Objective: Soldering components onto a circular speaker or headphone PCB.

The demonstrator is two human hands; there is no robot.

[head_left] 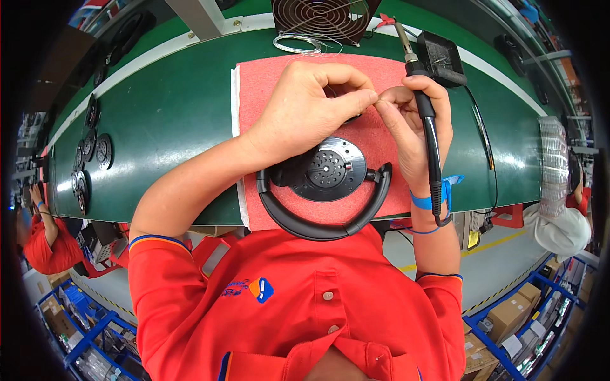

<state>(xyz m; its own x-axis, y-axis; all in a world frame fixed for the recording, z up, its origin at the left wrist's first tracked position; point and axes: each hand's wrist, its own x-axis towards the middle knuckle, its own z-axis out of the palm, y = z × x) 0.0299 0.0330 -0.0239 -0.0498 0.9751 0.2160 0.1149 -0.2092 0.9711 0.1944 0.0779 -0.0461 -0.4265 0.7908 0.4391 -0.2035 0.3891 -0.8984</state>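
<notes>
My left hand (305, 101) is closed in a pinch above the pink foam mat (267, 76). Its fingertips meet those of my right hand (413, 127); whatever lies between them is too small to make out. A soldering iron (428, 124) is held upright in my right hand, its metal tip pointing away from me. Below both hands sits a headphone (298, 225) with a black curved band. Its round black earcup plate (327, 170), with a perforated centre, lies face up. Dark parts under my left hand are mostly hidden.
A fan with a wire grille (321, 16) stands at the back, beside a coil of thin wire (297, 43). A black open box (440, 58) is at back right. Several round black plates (103, 151) lie left on the green table (171, 114). Stacked clear trays (553, 165) stand right.
</notes>
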